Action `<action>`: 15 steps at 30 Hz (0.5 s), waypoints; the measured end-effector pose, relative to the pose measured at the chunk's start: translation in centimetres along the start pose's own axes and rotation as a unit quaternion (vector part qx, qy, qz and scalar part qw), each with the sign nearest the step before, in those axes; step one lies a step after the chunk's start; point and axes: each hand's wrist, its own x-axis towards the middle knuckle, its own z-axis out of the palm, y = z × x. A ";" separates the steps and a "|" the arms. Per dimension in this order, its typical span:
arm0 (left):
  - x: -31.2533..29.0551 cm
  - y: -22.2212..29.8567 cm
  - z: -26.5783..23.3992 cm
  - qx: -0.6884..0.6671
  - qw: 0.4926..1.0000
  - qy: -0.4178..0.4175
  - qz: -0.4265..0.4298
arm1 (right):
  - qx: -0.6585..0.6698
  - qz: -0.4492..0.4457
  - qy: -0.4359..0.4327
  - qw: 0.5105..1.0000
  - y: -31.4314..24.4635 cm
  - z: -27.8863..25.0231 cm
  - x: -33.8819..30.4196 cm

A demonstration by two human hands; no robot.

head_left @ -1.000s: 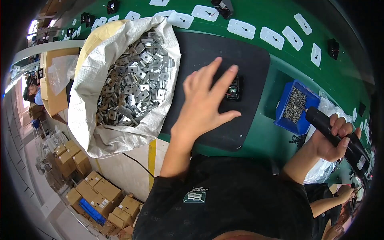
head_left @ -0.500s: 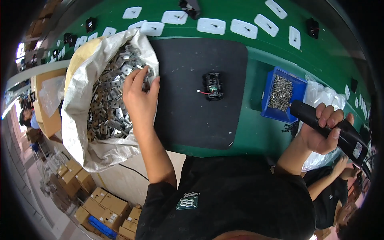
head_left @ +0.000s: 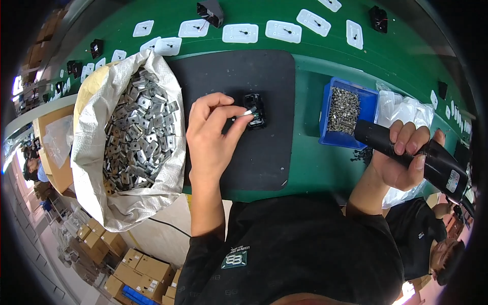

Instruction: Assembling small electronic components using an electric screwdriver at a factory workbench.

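Observation:
Between thumb and index finger, my left hand [head_left: 209, 136] pinches a small metal plate [head_left: 249, 112] at the left edge of a small black plastic housing [head_left: 258, 105]. The housing lies on a dark mat [head_left: 254, 162], and the fingers partly cover it. My right hand [head_left: 399, 161] is wrapped round a black electric screwdriver [head_left: 377, 138]. Its front end points left, beside a blue bin [head_left: 325, 124] of screws [head_left: 344, 108]. Left of the mat, an open white sack [head_left: 86, 162] is full of small bent metal plates [head_left: 145, 132].
Across the far side, a green surface [head_left: 325, 51] carries white plates [head_left: 240, 33] and black housings [head_left: 378, 19]. Clear plastic bags [head_left: 406, 109] lie right of the bin, near small black parts [head_left: 362, 155]. Cardboard boxes [head_left: 134, 269] stand at lower left; another person [head_left: 419, 239] is at lower right.
My left hand has come out of the sack and moved right to the black housing with a metal plate in its fingers. The right hand still holds the screwdriver. The whole view has shifted somewhat.

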 end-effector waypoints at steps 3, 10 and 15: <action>0.2 -0.1 0.6 0.039 0.998 -0.033 0.026 | -0.003 0.003 -0.001 1.000 -0.2 0.1 0.0; 1.9 0.0 1.2 0.032 0.993 -0.097 -0.055 | -0.022 -0.005 -0.001 1.000 -0.1 0.7 -0.3; 3.0 -0.8 0.7 -0.014 0.975 -0.208 -0.079 | -0.015 -0.001 -0.019 1.000 0.0 1.3 -0.1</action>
